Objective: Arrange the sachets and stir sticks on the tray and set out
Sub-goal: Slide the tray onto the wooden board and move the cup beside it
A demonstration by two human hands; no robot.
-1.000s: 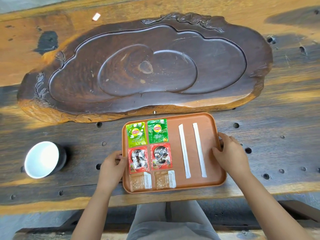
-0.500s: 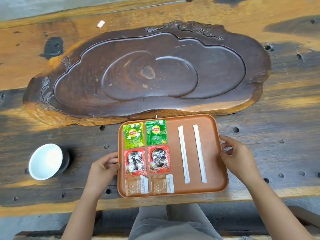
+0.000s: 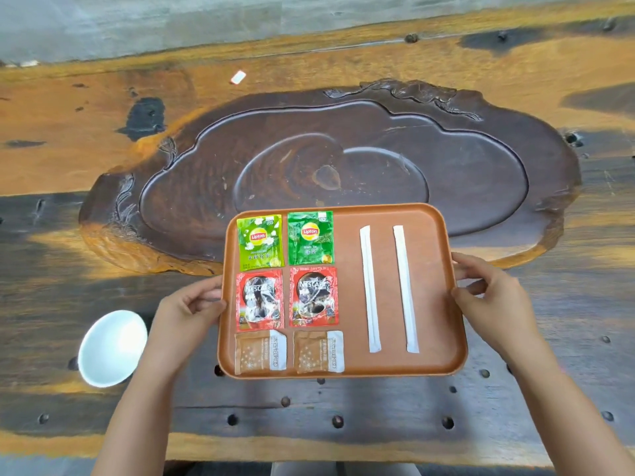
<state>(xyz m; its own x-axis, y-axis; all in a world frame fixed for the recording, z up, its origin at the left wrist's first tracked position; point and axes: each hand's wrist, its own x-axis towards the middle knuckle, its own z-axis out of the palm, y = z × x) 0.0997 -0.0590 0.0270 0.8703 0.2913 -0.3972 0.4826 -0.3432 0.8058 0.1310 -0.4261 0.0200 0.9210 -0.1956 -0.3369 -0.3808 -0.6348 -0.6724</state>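
A brown rectangular tray (image 3: 436, 297) is held above the table, its far edge over the near rim of the carved tea board. My left hand (image 3: 187, 309) grips its left rim and my right hand (image 3: 491, 297) grips its right rim. On its left half lie two green Lipton sachets (image 3: 260, 242) (image 3: 311, 238), two red Nescafe sachets (image 3: 259, 300) (image 3: 313, 297) and two brown sugar sachets (image 3: 260, 352) (image 3: 318, 351) in paired rows. Two white wrapped stir sticks (image 3: 370, 290) (image 3: 406, 290) lie parallel on the right half.
A large dark carved wooden tea board (image 3: 343, 156) fills the middle of the wooden table (image 3: 567, 355). A white cup (image 3: 111, 348) stands at the left near my left forearm. A small white scrap (image 3: 238, 77) lies beyond the board.
Both hands closed on the tray's rims and lifted it off the table. The tray has moved away from me, and its far edge now overlaps the tea board's near rim.
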